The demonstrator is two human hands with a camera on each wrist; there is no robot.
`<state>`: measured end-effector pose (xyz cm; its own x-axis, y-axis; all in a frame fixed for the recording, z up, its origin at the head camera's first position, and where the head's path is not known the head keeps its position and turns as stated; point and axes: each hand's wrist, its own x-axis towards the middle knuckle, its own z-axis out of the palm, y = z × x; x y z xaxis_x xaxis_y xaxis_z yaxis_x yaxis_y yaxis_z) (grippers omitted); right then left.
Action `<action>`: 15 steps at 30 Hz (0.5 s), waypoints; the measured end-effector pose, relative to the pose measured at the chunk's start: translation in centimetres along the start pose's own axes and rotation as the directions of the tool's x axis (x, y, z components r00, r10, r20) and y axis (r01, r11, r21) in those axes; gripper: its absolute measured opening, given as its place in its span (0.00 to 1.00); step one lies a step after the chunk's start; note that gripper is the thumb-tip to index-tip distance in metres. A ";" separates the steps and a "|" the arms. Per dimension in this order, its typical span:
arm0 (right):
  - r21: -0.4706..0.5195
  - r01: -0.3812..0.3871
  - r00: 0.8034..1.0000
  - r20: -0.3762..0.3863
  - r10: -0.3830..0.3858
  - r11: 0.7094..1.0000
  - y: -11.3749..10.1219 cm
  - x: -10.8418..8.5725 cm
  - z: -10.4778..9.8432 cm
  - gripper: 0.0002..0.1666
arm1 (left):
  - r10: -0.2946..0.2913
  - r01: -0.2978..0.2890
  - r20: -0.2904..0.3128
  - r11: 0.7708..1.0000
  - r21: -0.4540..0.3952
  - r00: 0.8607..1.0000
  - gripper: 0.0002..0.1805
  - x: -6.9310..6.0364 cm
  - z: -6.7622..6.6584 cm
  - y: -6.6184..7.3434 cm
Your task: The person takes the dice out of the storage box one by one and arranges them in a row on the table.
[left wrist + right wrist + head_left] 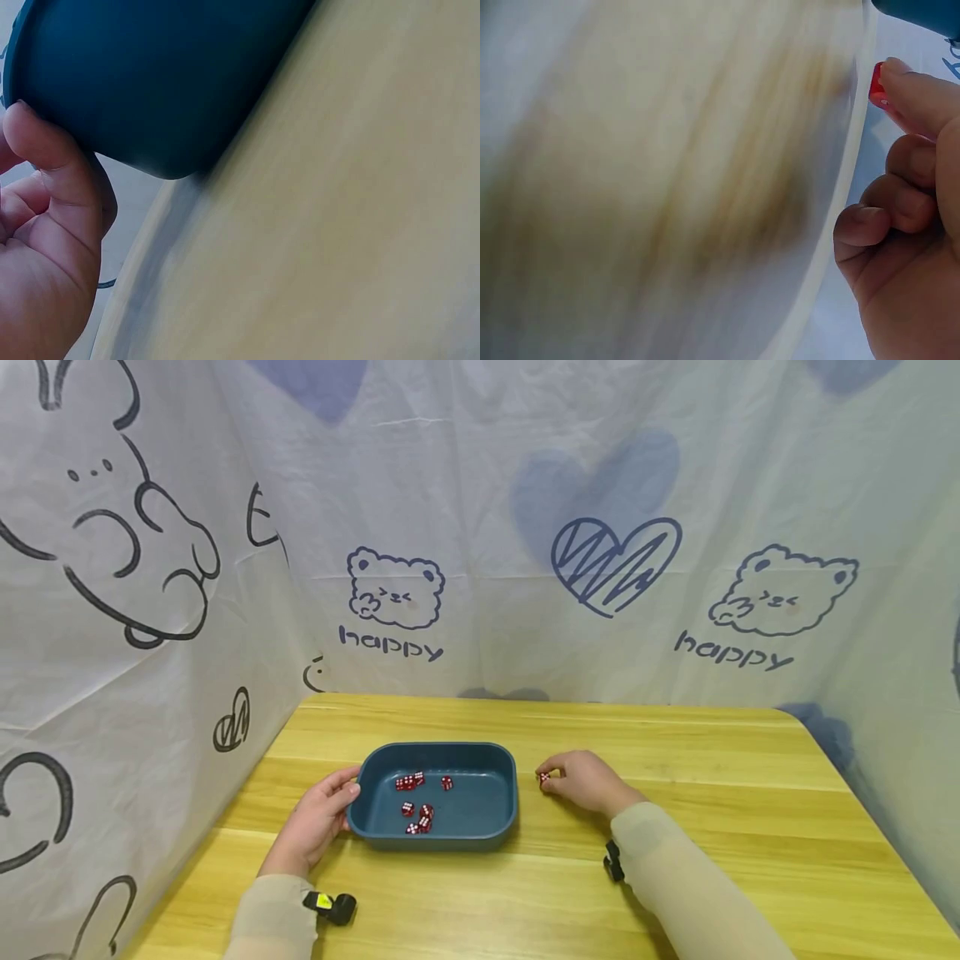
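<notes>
Table (720, 777), tray (476, 806), long axis sideways, left grip (315, 817) holding tray, right grip (588, 781) pinching die (544, 779)

Tray (480, 802) sat on table (555, 893), between two hands. Left hand (318, 818) held tray's left end. Right hand (588, 781) was right of tray, apart from it, one die (544, 781) in fingertips. More dice lay in tray: short row (408, 782) toward back, lone die (447, 782) right of row, another (407, 808) in front of row, little bunch (424, 820) near front. Back cloth (480, 485) hung behind table, side cloth (150, 693) at left.
</notes>
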<state>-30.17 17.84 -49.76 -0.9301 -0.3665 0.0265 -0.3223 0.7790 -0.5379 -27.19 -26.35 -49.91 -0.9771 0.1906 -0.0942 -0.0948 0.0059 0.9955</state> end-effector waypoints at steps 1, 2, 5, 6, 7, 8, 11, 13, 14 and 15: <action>-0.003 0.000 1.000 0.001 0.000 1.000 0.0 0.0 0.0 0.10 | 0.000 0.000 0.001 1.000 0.000 1.000 0.28 0.0 0.0 0.0; -0.003 -0.002 1.000 0.002 0.002 1.000 0.0 0.0 0.0 0.10 | -0.001 0.001 0.000 1.000 0.000 1.000 0.28 0.0 0.0 0.0; -0.005 -0.006 1.000 0.007 0.006 1.000 0.0 -0.1 0.0 0.09 | -0.002 0.002 -0.003 1.000 -0.001 1.000 0.28 0.0 0.0 0.1; -0.006 -0.005 1.000 0.009 0.006 1.000 0.0 -0.1 0.0 0.09 | -0.003 0.003 -0.004 1.000 0.000 1.000 0.28 -0.1 0.0 0.0; -0.005 -0.005 1.000 0.012 0.005 1.000 0.1 -0.2 0.0 0.09 | -0.004 0.004 -0.005 1.000 0.001 1.000 0.28 -0.1 0.0 0.0; -0.004 -0.006 1.000 0.015 0.006 1.000 0.1 -0.2 0.0 0.09 | -0.004 0.004 -0.007 1.000 0.002 1.000 0.28 -0.1 0.0 0.0; -0.003 -0.009 1.000 0.020 0.009 1.000 0.2 -0.3 0.0 0.10 | -0.006 0.006 -0.010 1.000 0.004 1.000 0.28 -0.1 0.0 -0.1; 0.003 -0.014 1.000 0.022 0.014 1.000 0.2 -0.4 0.0 0.10 | -0.005 0.005 -0.011 1.000 0.003 1.000 0.28 0.0 0.0 -0.1; 0.006 -0.017 1.000 0.022 0.017 1.000 0.3 -0.4 0.0 0.10 | -0.004 0.004 -0.013 1.000 0.003 1.000 0.28 0.0 0.0 -0.1; 0.009 -0.020 1.000 0.023 0.020 1.000 0.3 -0.4 0.0 0.11 | -0.003 0.003 -0.014 1.000 0.003 1.000 0.28 0.0 0.1 -0.1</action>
<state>-29.91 18.19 -49.93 -0.9319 -0.3628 -0.0038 -0.3020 0.7814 -0.5461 -27.16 -26.29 -50.00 -0.9794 0.1769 -0.0978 -0.0978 0.0090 0.9952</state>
